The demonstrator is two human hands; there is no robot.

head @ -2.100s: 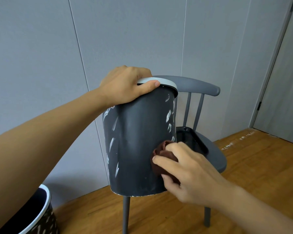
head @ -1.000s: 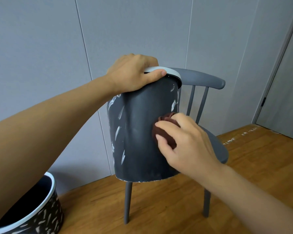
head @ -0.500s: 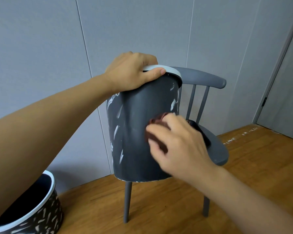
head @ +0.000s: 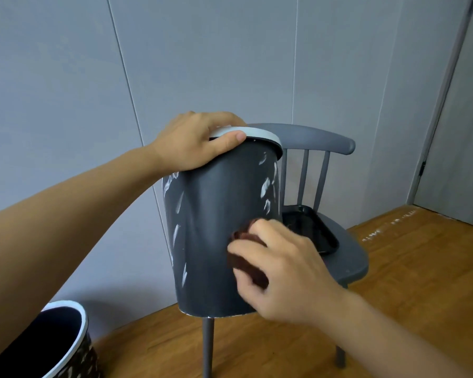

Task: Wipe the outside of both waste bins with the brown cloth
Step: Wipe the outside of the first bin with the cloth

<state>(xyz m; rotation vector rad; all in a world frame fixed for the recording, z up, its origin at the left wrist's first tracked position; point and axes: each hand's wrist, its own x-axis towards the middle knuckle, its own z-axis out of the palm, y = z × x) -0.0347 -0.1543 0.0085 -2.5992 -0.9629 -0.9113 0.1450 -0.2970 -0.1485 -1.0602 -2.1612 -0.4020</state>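
Nearest, at the bottom left corner, the second bin [head: 66, 347] stands on the wooden floor [head: 393, 296], its white rim and dark inside showing. Above it, the right hand [head: 287, 274] curls its fingers around the brown cloth [head: 245, 259] and presses it against the lower side of the dark bin [head: 216, 236]. This bin is held up in the air, slightly tilted. The left hand [head: 197, 141] grips its white rim, thumb on the outside. Behind the bin is a grey chair [head: 347, 257] with a black tray [head: 311, 230] on its seat, then the grey wall [head: 230, 64].
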